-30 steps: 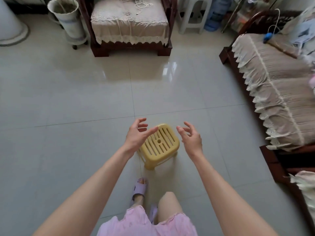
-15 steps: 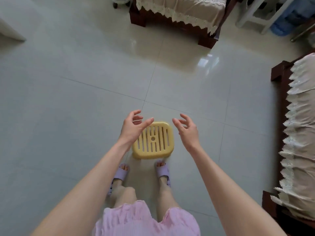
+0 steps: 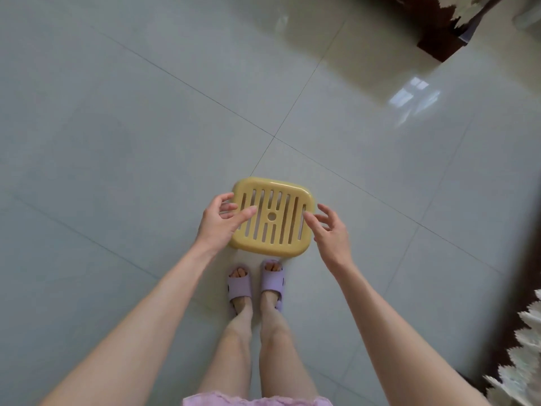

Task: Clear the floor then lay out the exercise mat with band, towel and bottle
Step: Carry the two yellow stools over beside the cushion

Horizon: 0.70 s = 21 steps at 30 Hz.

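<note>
Our left hand [image 3: 223, 222] and right hand [image 3: 331, 233] are spread and empty, flanking the stool [image 3: 272, 249]. It looks like light, rigid plastic, so we'd grip its opposite rims.

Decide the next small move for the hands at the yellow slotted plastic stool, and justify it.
Probably close both hands on opposite edges of the yellow slotted plastic stool. The left hand and right hand are spread open on either side of its seat, neither yet gripping, and it stands on the glossy tiled floor that must be cleared.
</note>
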Available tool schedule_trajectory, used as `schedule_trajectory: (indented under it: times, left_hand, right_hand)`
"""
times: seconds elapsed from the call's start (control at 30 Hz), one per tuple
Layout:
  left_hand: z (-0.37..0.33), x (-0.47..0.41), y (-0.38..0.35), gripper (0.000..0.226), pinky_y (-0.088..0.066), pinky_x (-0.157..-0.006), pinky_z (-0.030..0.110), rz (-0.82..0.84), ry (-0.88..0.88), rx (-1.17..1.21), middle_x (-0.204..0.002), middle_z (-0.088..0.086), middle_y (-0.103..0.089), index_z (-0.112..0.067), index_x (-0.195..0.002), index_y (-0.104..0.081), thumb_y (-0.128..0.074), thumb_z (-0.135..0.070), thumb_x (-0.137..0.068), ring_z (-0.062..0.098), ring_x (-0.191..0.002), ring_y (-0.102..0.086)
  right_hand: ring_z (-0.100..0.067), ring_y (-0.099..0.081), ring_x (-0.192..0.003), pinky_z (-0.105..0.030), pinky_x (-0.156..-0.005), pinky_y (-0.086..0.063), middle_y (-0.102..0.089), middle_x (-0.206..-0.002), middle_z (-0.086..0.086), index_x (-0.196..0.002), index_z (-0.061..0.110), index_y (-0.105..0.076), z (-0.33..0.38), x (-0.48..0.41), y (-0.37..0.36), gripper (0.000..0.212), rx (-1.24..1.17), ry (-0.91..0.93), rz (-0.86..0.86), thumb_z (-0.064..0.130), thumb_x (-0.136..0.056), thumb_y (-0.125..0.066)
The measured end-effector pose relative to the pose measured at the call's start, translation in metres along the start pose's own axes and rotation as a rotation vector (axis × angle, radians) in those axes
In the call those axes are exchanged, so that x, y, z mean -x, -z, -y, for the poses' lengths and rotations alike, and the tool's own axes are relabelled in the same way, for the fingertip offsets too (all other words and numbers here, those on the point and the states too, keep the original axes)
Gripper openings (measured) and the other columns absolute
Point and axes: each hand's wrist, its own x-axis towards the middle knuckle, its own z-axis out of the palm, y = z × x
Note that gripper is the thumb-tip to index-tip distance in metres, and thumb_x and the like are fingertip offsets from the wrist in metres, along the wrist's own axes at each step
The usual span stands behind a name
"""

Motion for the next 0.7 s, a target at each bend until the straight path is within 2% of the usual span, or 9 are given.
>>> schedule_trajectory:
  times: [0.1,0.23,0.3,0.37,0.47,0.6,0.7]
  left_hand:
    - [0.049,-0.035,-0.012,0.067,-0.044,-0.086,0.025,-0.004,0.022,-0.011,-0.124,0.008,-0.055,-0.014,-0.134,-0.044,-0.075,-0.032,-0.077,0.019,-0.109,-0.057]
    - [0.102,-0.077,-0.027,0.072,-0.044,-0.088,0.027,0.011,0.052,-0.045,-0.13,0.008,-0.052,-0.014,-0.136,-0.042,-0.075,-0.035,-0.076,0.02,-0.113,-0.055]
    - [0.128,-0.101,-0.035,0.075,-0.046,-0.096,0.033,0.015,0.055,-0.058,-0.136,0.007,-0.048,-0.016,-0.138,-0.039,-0.075,-0.037,-0.076,0.021,-0.118,-0.053]
    - [0.15,-0.124,-0.042,0.08,-0.041,-0.105,0.04,0.018,0.057,-0.086,-0.145,0.006,-0.041,-0.018,-0.142,-0.035,-0.075,-0.04,-0.075,0.021,-0.128,-0.045]
    - [0.183,-0.156,-0.051,0.096,-0.032,-0.112,0.046,0.013,0.058,-0.129,-0.155,0.001,-0.029,-0.024,-0.148,-0.024,-0.076,-0.047,-0.071,0.02,-0.14,-0.031]
    - [0.215,-0.193,-0.056,0.112,-0.027,-0.114,0.052,-0.031,0.064,-0.168,-0.16,-0.001,-0.016,-0.03,-0.151,-0.007,-0.077,-0.052,-0.067,0.022,-0.144,-0.023]
    - [0.232,-0.216,-0.057,0.11,-0.032,-0.111,0.053,-0.052,0.086,-0.155,-0.157,0.0,-0.025,-0.032,-0.151,-0.006,-0.077,-0.049,-0.068,0.025,-0.139,-0.033]
  right_hand:
    - [-0.019,-0.062,-0.102,-0.03,-0.081,-0.049,-0.063,-0.12,-0.005,-0.136,0.02,-0.047,-0.05,-0.035,-0.016,0.057,0.023,-0.014,-0.006,0.041,-0.086,-0.065]
    - [-0.018,-0.06,-0.104,-0.026,-0.08,-0.047,-0.059,-0.124,-0.006,-0.138,0.025,-0.044,-0.103,-0.072,-0.036,0.058,0.036,-0.04,-0.016,0.039,-0.086,-0.065]
    - [-0.019,-0.054,-0.116,-0.033,-0.093,-0.047,-0.052,-0.133,-0.006,-0.142,0.027,-0.039,-0.127,-0.091,-0.047,0.064,0.046,-0.045,-0.027,0.041,-0.085,-0.065]
    - [-0.02,-0.042,-0.131,-0.043,-0.108,-0.038,-0.045,-0.144,-0.003,-0.144,0.029,-0.035,-0.148,-0.113,-0.054,0.072,0.088,-0.027,-0.063,0.045,-0.082,-0.067]
    - [-0.022,-0.027,-0.141,-0.048,-0.114,-0.027,-0.036,-0.151,0.0,-0.148,0.028,-0.027,-0.178,-0.145,-0.064,0.084,0.168,0.011,-0.122,0.051,-0.078,-0.069]
    - [-0.023,-0.019,-0.144,-0.05,-0.116,-0.022,-0.023,-0.157,-0.002,-0.152,0.027,-0.014,-0.205,-0.178,-0.072,0.098,0.227,0.008,-0.16,0.053,-0.075,-0.07]
    - [-0.02,-0.023,-0.144,-0.044,-0.116,-0.024,-0.022,-0.157,0.0,-0.152,0.028,-0.008,-0.218,-0.2,-0.078,0.103,0.196,0.014,-0.174,0.051,-0.074,-0.072]
